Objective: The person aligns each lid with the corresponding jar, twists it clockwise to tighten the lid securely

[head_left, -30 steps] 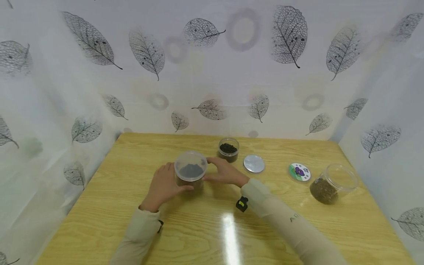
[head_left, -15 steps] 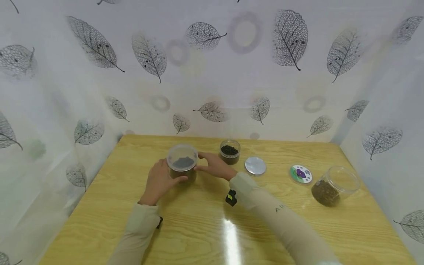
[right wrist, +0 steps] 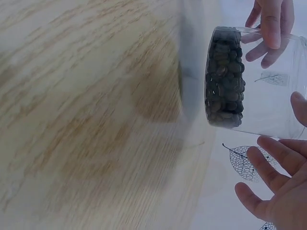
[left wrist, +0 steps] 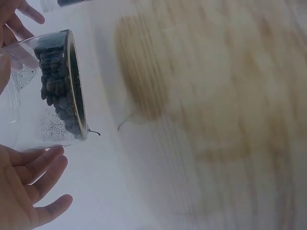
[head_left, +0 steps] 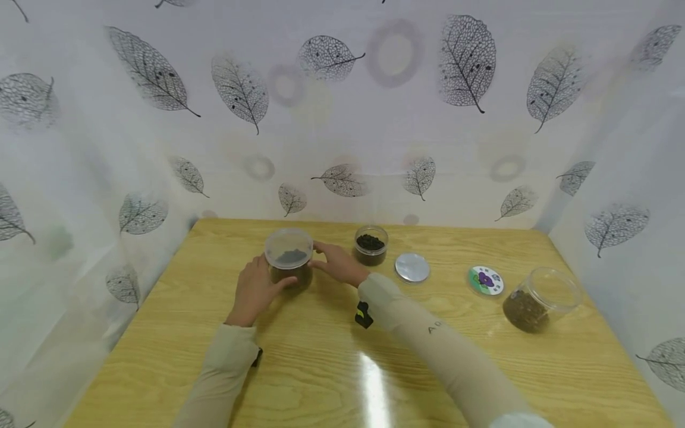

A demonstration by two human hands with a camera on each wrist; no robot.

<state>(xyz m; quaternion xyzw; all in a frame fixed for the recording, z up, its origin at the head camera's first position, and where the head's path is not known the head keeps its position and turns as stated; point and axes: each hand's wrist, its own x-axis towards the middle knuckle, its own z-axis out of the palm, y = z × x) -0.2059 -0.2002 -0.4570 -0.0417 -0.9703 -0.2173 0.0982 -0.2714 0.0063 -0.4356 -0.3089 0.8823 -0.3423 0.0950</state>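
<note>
Both hands hold a clear round jar (head_left: pixel 291 274) at the left back part of the table. Its top looks translucent, and a layer of dark, rounded, bean-like pieces (right wrist: pixel 224 81) lies at the bottom. My left hand (head_left: pixel 254 290) grips the jar's left side, thumb across the front. From the right, my right hand (head_left: pixel 341 266) holds it near the top, between thumb and fingers. Both wrist views show a gap between the jar's base (left wrist: pixel 76 91) and the tabletop.
Behind my right hand stands a small clear jar (head_left: pixel 370 257) of dark bits. A silver disc lid (head_left: pixel 412 267) and a flower-printed lid (head_left: pixel 486 280) lie to its right. An uncovered jar (head_left: pixel 527 310) with brown contents stands far right on the wooden table (head_left: pixel 316 368). Leaf-patterned curtains surround it.
Both hands have carried the jar to the left and farther back, away from the small jar. The lids and the other jars have stayed in place.
</note>
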